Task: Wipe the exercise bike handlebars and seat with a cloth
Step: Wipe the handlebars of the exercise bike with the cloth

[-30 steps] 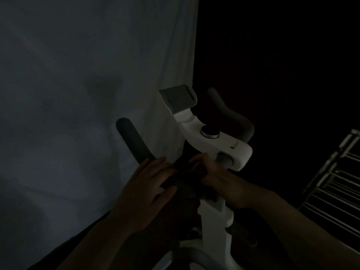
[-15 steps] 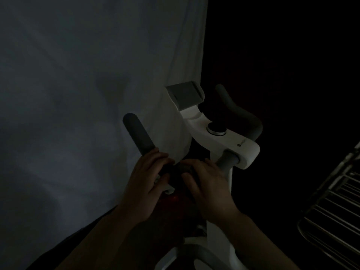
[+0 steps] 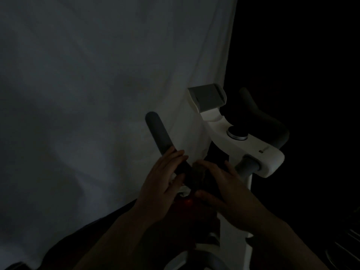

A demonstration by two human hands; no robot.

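Hands (image 3: 165, 184) unmoved on handlebar (image 3: 158, 131), view shifted

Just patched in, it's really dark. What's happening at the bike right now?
A person is working at the exercise bike's left handlebar. The left hand wraps around the lower part of that bar with a pale cloth bunched under it. The right hand sits close beside it near the bar's centre, over something dark; the dim picture doesn't show whether it holds anything. The right handlebar is untouched. The seat is out of view.
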